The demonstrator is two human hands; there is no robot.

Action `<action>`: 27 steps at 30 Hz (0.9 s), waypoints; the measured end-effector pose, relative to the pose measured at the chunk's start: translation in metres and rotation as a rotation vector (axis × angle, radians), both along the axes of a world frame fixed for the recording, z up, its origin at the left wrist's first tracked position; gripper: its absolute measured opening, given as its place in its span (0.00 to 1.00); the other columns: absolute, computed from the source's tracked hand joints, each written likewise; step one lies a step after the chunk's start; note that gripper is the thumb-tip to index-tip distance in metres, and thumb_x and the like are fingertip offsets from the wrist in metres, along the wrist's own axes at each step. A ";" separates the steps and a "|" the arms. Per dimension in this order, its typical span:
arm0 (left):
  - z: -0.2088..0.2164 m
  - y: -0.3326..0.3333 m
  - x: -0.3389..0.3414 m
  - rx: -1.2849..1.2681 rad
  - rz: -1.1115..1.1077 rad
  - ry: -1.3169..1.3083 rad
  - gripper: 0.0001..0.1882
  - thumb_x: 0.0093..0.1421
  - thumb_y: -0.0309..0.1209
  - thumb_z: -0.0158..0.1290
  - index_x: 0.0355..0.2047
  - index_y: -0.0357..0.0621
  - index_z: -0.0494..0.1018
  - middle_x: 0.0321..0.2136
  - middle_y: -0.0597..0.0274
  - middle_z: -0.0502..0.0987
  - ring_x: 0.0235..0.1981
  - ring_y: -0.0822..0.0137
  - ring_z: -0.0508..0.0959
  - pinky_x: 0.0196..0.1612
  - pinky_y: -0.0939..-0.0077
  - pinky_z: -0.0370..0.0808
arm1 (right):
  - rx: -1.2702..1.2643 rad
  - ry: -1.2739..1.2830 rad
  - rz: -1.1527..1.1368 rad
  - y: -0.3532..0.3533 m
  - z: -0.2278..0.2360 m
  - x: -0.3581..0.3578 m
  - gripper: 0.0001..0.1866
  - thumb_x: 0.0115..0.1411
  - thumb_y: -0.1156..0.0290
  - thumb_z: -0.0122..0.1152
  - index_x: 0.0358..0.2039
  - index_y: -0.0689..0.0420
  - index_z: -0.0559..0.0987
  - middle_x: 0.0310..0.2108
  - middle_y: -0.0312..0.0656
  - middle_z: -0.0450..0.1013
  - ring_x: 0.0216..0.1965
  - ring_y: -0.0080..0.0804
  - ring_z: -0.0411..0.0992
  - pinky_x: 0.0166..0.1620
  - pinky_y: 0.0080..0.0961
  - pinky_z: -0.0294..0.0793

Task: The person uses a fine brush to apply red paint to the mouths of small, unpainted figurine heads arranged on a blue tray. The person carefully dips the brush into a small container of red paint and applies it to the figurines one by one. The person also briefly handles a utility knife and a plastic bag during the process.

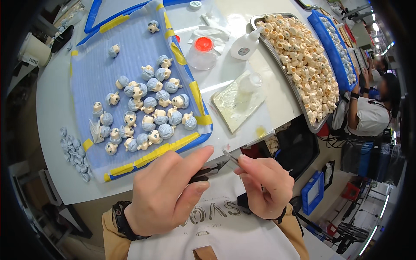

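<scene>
In front of my chest, my left hand [167, 190] is closed around small dark pliers [210, 170], their pointed tip angled up to the right. Close beside that tip, my right hand [269, 186] pinches a small, thin, greyish piece [230, 156] between thumb and fingers; its kind is too small to make out. Just beyond my hands lies a blue-rimmed tray [86, 65], lined with a pale blue sheet and edged with yellow tape. Several doll heads [166, 131] with light blue hair lie on it in a loose cluster.
A metal tray [313, 125] heaped with hollow cream doll-head parts stands at the right, a blue bin [318, 21] beyond it. Mid-table are a white bottle [245, 45], a red-topped jar [203, 56] and a greenish pad [236, 106]. Loose blue hair pieces [76, 154] lie left. Another person [368, 112] sits far right.
</scene>
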State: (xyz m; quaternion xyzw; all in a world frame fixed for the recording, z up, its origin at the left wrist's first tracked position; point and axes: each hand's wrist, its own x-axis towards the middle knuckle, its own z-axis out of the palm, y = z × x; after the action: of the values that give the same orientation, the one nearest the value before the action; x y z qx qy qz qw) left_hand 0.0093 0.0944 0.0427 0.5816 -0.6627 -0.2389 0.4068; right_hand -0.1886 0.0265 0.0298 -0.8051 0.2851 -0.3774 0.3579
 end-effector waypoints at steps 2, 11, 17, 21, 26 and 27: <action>-0.003 -0.001 -0.002 -0.018 0.002 0.000 0.21 0.55 0.30 0.57 0.49 0.35 0.73 0.22 0.59 0.67 0.20 0.63 0.69 0.23 0.71 0.67 | -0.017 -0.008 -0.004 0.000 -0.001 0.000 0.29 0.40 0.92 0.54 0.47 0.63 0.78 0.30 0.47 0.76 0.23 0.34 0.74 0.26 0.23 0.75; -0.010 -0.010 0.004 0.011 0.267 -0.211 0.21 0.53 0.26 0.58 0.49 0.38 0.74 0.22 0.59 0.67 0.20 0.63 0.68 0.23 0.72 0.67 | -0.079 0.020 -0.010 0.007 -0.001 -0.007 0.28 0.40 0.92 0.54 0.46 0.63 0.79 0.27 0.46 0.75 0.22 0.33 0.73 0.25 0.22 0.73; 0.008 -0.004 -0.001 0.020 0.045 -0.087 0.20 0.54 0.27 0.57 0.48 0.34 0.73 0.23 0.58 0.69 0.21 0.63 0.69 0.24 0.72 0.66 | -0.044 0.040 -0.108 -0.002 -0.001 -0.005 0.28 0.41 0.92 0.54 0.45 0.60 0.80 0.26 0.44 0.74 0.22 0.31 0.71 0.24 0.21 0.71; 0.001 -0.007 -0.009 0.046 -0.049 -0.055 0.18 0.57 0.27 0.52 0.47 0.30 0.73 0.25 0.55 0.72 0.22 0.63 0.69 0.25 0.73 0.66 | 0.008 0.028 -0.080 -0.002 0.000 -0.003 0.26 0.43 0.92 0.56 0.45 0.60 0.80 0.26 0.44 0.74 0.22 0.31 0.71 0.25 0.20 0.70; -0.006 -0.013 -0.015 0.036 -0.005 -0.101 0.26 0.47 0.25 0.62 0.49 0.38 0.74 0.22 0.62 0.64 0.21 0.65 0.68 0.23 0.72 0.66 | 0.162 0.015 -0.137 -0.001 0.001 -0.004 0.22 0.46 0.91 0.57 0.43 0.62 0.80 0.26 0.45 0.75 0.23 0.31 0.72 0.26 0.20 0.71; -0.008 -0.013 -0.016 0.033 0.019 -0.127 0.26 0.47 0.25 0.62 0.49 0.39 0.74 0.22 0.63 0.64 0.21 0.65 0.68 0.22 0.73 0.66 | 0.157 0.029 -0.134 -0.001 0.000 -0.005 0.22 0.46 0.91 0.57 0.43 0.63 0.80 0.26 0.45 0.75 0.23 0.31 0.72 0.26 0.21 0.71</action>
State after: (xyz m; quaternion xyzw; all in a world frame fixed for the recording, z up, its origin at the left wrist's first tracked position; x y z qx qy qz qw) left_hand -0.0067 0.0810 0.0351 0.6087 -0.6775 -0.2084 0.3566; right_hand -0.1933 0.0252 0.0294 -0.7593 0.3720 -0.3651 0.3897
